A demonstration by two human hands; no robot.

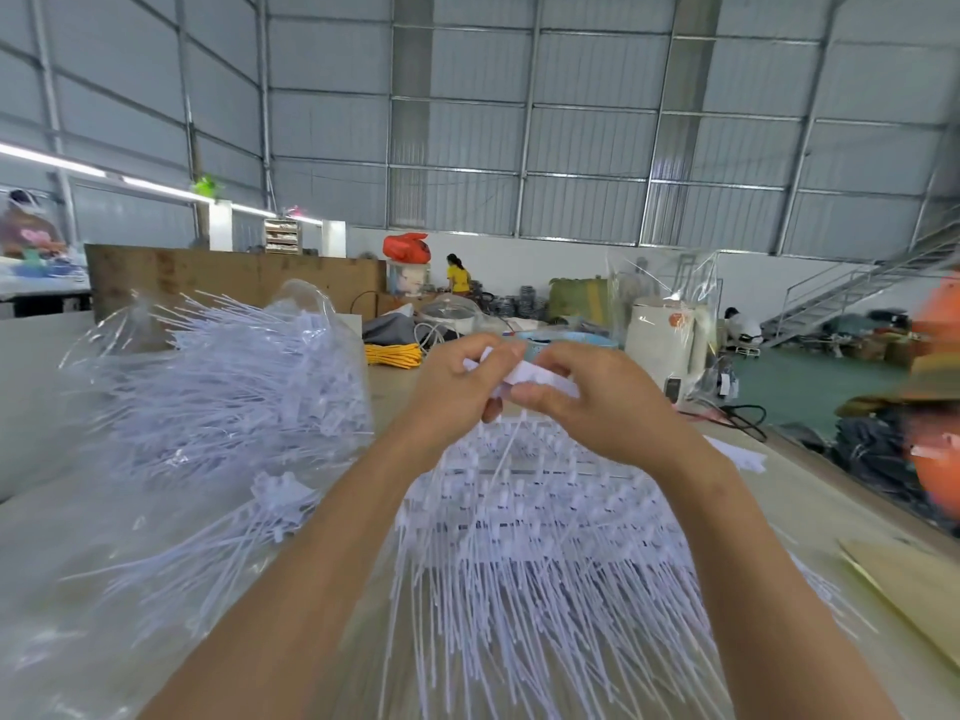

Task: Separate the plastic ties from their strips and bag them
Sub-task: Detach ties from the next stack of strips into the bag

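Frame centre: left hand (457, 387) and right hand (597, 402) both pinch a white tie strip (530, 379) above tie strips (545, 537) on the counter (810, 496).

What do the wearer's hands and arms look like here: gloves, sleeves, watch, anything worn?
Nothing worn shows. The left hand and right hand are bare, with no gloves, and no rings can be made out. Both forearms are uncovered from the wrists to the bottom edge of the frame: no sleeves, watch, bands, cables or markings. The frame is slightly motion-blurred, so fine detail is uncertain.
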